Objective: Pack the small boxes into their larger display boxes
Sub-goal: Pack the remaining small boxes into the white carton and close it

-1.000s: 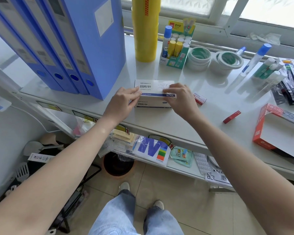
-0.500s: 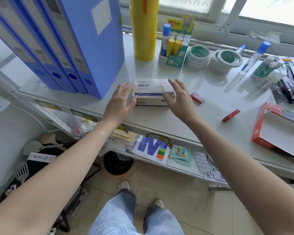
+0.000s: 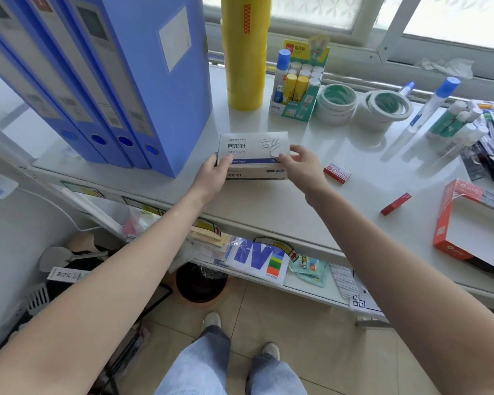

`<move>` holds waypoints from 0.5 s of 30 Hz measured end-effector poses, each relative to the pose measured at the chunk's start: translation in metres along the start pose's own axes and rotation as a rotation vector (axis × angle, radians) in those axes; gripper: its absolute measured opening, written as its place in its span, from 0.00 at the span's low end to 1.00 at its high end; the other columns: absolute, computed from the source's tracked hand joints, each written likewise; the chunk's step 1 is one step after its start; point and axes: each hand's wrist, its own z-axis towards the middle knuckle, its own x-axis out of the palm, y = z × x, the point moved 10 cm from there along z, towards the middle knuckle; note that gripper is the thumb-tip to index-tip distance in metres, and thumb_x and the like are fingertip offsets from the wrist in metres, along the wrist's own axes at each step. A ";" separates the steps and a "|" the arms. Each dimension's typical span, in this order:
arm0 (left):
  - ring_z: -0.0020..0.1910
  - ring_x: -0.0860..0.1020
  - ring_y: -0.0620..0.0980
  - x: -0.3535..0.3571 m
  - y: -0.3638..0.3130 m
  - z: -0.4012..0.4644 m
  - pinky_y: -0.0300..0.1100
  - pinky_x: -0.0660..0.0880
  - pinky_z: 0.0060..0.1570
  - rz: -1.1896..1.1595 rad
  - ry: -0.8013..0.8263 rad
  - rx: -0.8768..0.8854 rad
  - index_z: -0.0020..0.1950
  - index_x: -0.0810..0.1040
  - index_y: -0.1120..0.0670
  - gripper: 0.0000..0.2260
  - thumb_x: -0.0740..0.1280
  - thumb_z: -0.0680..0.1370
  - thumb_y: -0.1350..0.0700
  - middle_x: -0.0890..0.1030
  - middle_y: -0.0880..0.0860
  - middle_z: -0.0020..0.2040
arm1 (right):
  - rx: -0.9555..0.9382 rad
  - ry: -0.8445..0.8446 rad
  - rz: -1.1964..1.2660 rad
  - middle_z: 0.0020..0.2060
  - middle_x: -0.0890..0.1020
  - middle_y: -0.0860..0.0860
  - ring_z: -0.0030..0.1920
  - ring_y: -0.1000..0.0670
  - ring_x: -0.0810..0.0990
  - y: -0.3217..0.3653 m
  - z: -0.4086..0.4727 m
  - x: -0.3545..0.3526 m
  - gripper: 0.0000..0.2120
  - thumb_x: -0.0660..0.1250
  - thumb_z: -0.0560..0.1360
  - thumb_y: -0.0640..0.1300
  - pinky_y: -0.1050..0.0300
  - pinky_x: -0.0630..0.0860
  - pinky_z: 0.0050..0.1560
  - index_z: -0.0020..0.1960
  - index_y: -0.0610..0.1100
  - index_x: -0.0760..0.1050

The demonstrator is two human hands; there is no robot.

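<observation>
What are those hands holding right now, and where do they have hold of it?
The white paper clip box: the left hand grips its near left corner, the right hand its near right corner.

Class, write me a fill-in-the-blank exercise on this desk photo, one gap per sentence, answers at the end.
1. Both hands touch the white paper clip box, which has a ____ stripe.
2. The tall tape roll stack is ____.
3. The small staple box lies to the ____ of the right hand.
4. The upright binders are ____.

Answers: blue; yellow; right; blue
</observation>
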 end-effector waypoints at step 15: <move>0.56 0.74 0.46 -0.038 -0.008 0.039 0.37 0.67 0.55 0.121 -0.079 -0.028 0.64 0.72 0.53 0.14 0.62 0.77 0.56 0.77 0.46 0.54 | 0.113 -0.003 0.020 0.56 0.81 0.41 0.56 0.40 0.80 0.004 0.029 0.037 0.17 0.63 0.76 0.46 0.41 0.76 0.60 0.63 0.42 0.71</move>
